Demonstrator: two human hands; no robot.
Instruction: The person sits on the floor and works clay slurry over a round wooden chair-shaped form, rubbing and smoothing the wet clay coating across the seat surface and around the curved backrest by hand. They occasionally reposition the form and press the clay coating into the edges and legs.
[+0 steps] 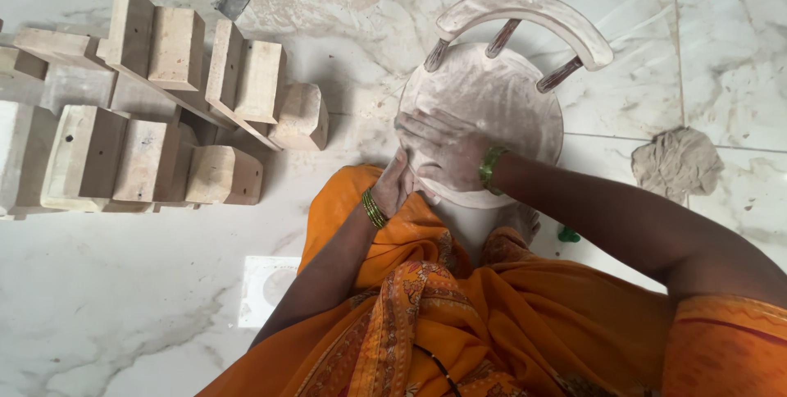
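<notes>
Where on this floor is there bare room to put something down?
Bare marble floor lies below the wooden blocks, left of the orange cloth. More lies between the small chair and the grey rag. The upper left is crowded with blocks.

A woodworking spot on a marble-tiled floor (123,315): stacked raw wooden blocks (147,110), an unfinished dusty small chair (500,77).

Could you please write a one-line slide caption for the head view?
Right hand flat on a small wooden chair's seat, left hand at its edge, wooden blocks stacked nearby.
</notes>
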